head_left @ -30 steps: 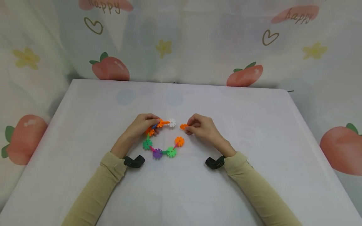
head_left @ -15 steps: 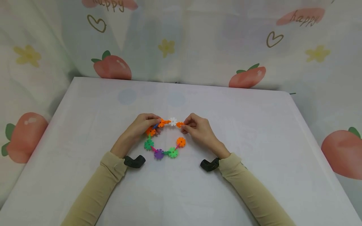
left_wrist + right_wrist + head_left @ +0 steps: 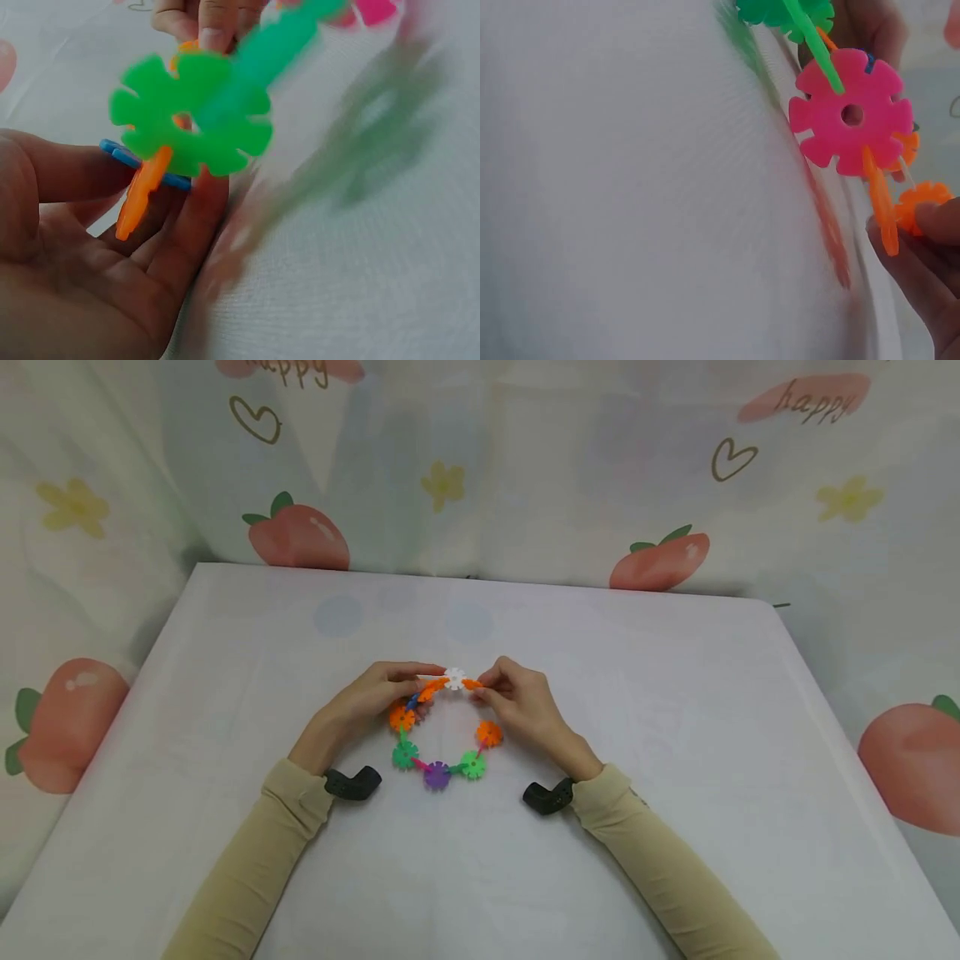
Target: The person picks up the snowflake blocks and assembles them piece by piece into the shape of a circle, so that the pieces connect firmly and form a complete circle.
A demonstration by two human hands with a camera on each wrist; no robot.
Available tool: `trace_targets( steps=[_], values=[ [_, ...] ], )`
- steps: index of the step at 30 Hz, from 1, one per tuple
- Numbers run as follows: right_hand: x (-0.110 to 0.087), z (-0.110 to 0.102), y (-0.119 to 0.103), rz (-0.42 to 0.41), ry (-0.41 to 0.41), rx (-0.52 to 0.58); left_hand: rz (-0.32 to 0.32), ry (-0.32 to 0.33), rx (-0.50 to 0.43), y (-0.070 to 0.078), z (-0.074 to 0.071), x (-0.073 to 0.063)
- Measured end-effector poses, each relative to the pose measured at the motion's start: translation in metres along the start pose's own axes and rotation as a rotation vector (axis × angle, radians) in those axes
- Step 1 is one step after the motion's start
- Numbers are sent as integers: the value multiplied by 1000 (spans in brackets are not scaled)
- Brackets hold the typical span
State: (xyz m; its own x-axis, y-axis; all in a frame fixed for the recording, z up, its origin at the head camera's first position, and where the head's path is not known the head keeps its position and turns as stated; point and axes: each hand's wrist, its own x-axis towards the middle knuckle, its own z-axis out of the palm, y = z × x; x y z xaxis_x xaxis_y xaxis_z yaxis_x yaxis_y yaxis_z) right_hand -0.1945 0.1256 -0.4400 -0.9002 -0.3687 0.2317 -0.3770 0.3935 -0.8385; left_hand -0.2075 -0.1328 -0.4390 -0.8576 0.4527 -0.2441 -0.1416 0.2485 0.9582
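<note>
A curved chain of slotted plastic flower discs arches between the hands in the head view. My left hand [image 3: 367, 702] grips its upper left part near a blue disc [image 3: 412, 702], one finger reaching to the white disc [image 3: 454, 679] at the top. Between thumb and fingers my right hand [image 3: 528, 702] pinches an orange disc [image 3: 472, 684], which meets the white one; how deep the slots engage is unclear. At the chain's lower right end is another orange disc [image 3: 490, 734], apart from the pinched one. A pink disc [image 3: 877, 97] shows large in the right wrist view.
White cloth covers the table [image 3: 675, 718]. A patterned curtain [image 3: 525, 468] hangs behind it and at the sides. Black wrist devices [image 3: 352, 783] are strapped at both cuffs.
My right hand has moved left, bringing its orange disc from apart to against the white disc. A left finger now stretches to the white disc. The chain's lower part has shifted slightly right.
</note>
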Motion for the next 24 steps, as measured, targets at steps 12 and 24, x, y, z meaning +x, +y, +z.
trace_targets(
  steps=[12, 24],
  values=[
    [0, 7, 10, -65, -11, -27, -32, 63, 97, -2, 5, 3],
    [1, 12, 17, -116, 31, 32, -40, 71, 105, -2, 6, 2]
  ],
)
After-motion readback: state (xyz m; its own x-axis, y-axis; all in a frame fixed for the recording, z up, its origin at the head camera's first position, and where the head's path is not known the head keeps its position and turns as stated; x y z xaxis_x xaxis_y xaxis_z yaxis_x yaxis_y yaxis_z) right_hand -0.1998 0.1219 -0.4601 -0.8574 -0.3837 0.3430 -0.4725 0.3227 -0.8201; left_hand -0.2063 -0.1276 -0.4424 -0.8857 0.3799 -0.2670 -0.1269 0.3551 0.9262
